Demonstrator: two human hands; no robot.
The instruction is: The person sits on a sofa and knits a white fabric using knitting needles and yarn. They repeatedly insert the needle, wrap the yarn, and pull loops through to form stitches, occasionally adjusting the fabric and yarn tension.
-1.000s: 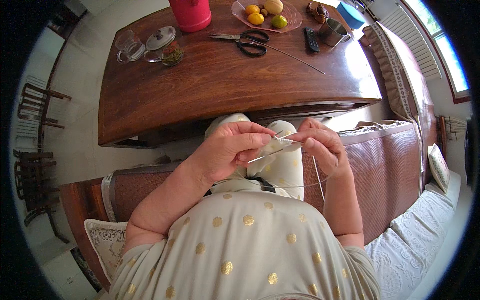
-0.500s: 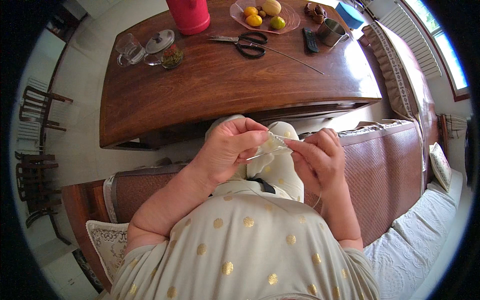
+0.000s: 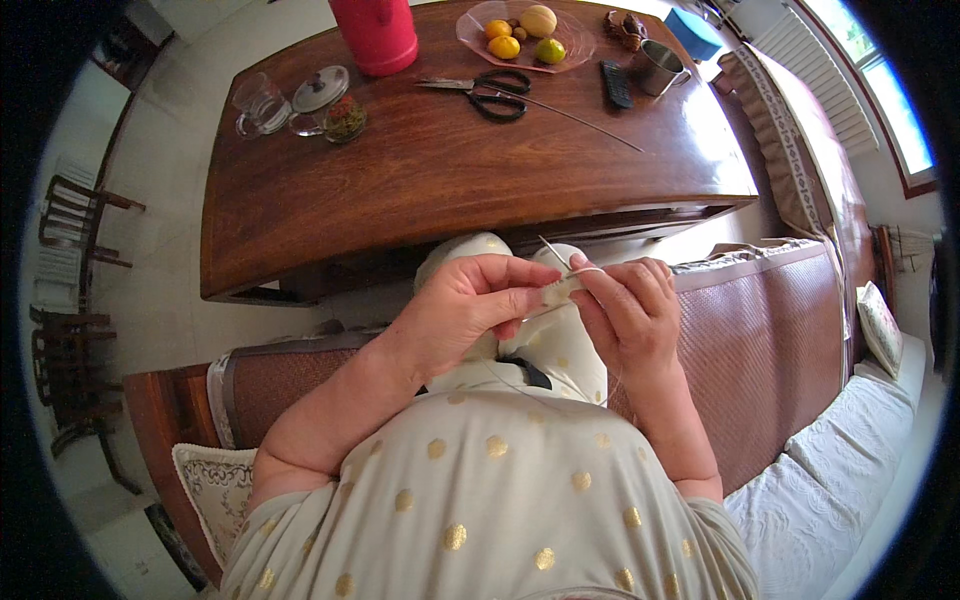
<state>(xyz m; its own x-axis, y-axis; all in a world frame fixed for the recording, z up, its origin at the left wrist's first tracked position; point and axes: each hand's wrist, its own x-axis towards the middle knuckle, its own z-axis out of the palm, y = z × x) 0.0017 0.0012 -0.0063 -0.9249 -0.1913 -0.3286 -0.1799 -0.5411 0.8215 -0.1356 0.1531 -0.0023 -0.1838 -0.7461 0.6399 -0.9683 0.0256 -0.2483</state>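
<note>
Above my lap, both hands meet at a small piece of white knitting. My left hand is closed, pinching the knitting's left edge between thumb and fingers. My right hand is closed around the other side, gripping a thin knitting needle whose tip points up and away between the hands. White yarn crosses over by the right index finger. The fingers partly cover the knitting and the rest of the needles. A loose strand hangs down toward my shirt.
On the wooden table lie black-handled scissors and a long thin needle. Around them stand a red jug, glass mug, glass jar, fruit bowl, remote and metal mug.
The right hand has moved slightly left and closer to the left hand. A needle tip now sticks up between them, and yarn lies over it by the right index finger.
</note>
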